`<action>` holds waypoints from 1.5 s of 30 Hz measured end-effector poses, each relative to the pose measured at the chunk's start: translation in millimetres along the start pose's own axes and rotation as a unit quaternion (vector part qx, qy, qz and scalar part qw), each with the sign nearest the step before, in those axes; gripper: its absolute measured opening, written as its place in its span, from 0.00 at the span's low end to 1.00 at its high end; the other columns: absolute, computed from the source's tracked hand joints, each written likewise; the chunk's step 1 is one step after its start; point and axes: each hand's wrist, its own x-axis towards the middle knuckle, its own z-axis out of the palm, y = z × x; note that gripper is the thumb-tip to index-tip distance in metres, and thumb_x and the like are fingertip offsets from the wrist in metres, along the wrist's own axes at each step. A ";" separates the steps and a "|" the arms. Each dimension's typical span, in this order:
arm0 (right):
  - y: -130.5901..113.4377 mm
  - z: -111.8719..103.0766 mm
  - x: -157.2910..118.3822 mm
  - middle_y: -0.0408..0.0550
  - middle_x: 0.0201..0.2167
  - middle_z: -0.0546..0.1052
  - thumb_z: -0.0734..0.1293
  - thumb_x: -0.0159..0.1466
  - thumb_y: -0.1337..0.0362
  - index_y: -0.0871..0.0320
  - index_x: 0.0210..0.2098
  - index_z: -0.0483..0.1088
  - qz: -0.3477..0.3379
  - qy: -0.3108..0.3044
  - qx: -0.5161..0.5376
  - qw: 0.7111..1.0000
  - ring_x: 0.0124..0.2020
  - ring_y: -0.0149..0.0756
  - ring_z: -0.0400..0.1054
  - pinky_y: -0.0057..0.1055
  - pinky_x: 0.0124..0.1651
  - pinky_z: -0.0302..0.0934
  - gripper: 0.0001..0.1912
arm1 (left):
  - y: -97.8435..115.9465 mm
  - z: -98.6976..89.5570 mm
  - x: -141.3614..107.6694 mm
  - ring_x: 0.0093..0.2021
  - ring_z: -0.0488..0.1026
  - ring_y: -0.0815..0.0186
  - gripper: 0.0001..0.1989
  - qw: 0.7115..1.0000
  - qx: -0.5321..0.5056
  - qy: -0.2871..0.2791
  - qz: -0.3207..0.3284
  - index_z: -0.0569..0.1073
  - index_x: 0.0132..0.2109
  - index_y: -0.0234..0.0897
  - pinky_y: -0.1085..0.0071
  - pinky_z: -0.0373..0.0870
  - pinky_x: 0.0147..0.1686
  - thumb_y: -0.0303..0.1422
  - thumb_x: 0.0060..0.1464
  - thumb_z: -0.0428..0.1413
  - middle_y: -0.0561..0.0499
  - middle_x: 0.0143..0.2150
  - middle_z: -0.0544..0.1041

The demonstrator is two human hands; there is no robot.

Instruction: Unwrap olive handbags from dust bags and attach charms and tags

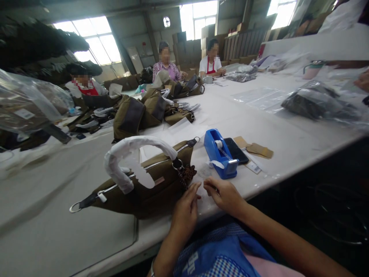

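Note:
An olive-green handbag (161, 196) stands on the table in front of me, its zip shut and its handle (138, 144) wrapped in white paper. A leopard-print charm (188, 174) hangs from a ring at the handle's base. Beside the bag's right end is my left hand (186, 206), just below the charm, with fingers pressed together. My right hand (221, 195) is curled in a pinch facing it, a small gap apart. Whatever the fingertips hold is too small to make out. Just beyond my right hand stands a blue tape dispenser (220, 154).
A black phone (236, 151) and brown card tags (259, 150) lie behind the dispenser. Several olive bags (129, 115) are heaped further back. Plastic-wrapped goods (313, 100) lie at right. Three people sit across the table; another person's hand (362, 80) shows at the right edge.

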 end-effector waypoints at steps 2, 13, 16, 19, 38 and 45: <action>-5.3 -8.2 -3.1 0.44 0.28 0.75 0.60 0.72 0.61 0.57 0.38 0.71 0.013 -0.015 0.067 0.998 0.28 0.33 0.68 0.28 0.33 0.59 0.11 | 4.4 -1.2 -3.7 0.42 0.82 0.62 0.21 0.998 -0.052 -0.031 -0.026 0.73 0.63 0.41 0.65 0.79 0.46 0.32 0.65 0.53 0.43 0.60 0.77; -10.4 -16.0 -6.9 0.33 0.18 0.63 0.71 0.64 0.48 0.59 0.36 0.66 0.236 -0.019 0.464 0.854 0.17 0.22 0.48 0.24 0.21 0.39 0.20 | 26.6 -15.5 -15.0 0.26 0.73 0.69 0.14 0.951 -0.248 0.001 -0.186 0.81 0.39 0.32 0.77 0.69 0.26 0.41 0.57 0.61 0.49 0.28 0.79; -8.7 -17.2 -5.8 0.34 0.18 0.63 0.71 0.63 0.49 0.59 0.35 0.66 0.246 -0.015 0.480 0.842 0.18 0.22 0.48 0.23 0.21 0.39 0.19 | 28.8 -21.1 -14.9 0.25 0.72 0.69 0.16 0.952 -0.230 0.020 -0.203 0.81 0.39 0.32 0.77 0.67 0.21 0.43 0.55 0.62 0.48 0.30 0.79; -8.4 -18.3 -6.7 0.37 0.20 0.66 0.70 0.65 0.49 0.59 0.36 0.69 0.220 -0.003 0.383 0.897 0.18 0.25 0.54 0.24 0.22 0.46 0.18 | 31.8 -25.4 -16.2 0.24 0.72 0.69 0.15 0.965 -0.167 0.045 -0.196 0.80 0.38 0.33 0.78 0.67 0.21 0.42 0.57 0.60 0.49 0.29 0.79; -23.8 -23.8 -15.6 0.49 0.43 0.79 0.72 0.66 0.68 0.50 0.44 0.82 -0.125 0.110 0.240 0.956 0.38 0.33 0.76 0.26 0.44 0.72 0.09 | 54.5 -28.2 -8.6 0.29 0.77 0.71 0.07 0.998 0.035 0.030 -0.038 0.80 0.38 0.38 0.79 0.68 0.33 0.29 0.63 0.58 0.55 0.31 0.80; -25.3 -30.2 -20.8 0.46 0.32 0.80 0.70 0.69 0.63 0.50 0.41 0.82 0.002 0.099 0.476 0.874 0.20 0.26 0.69 0.21 0.22 0.64 0.06 | 47.8 -22.0 -8.2 0.28 0.76 0.70 0.07 0.996 0.048 0.004 -0.069 0.80 0.37 0.37 0.77 0.68 0.33 0.29 0.62 0.57 0.53 0.30 0.80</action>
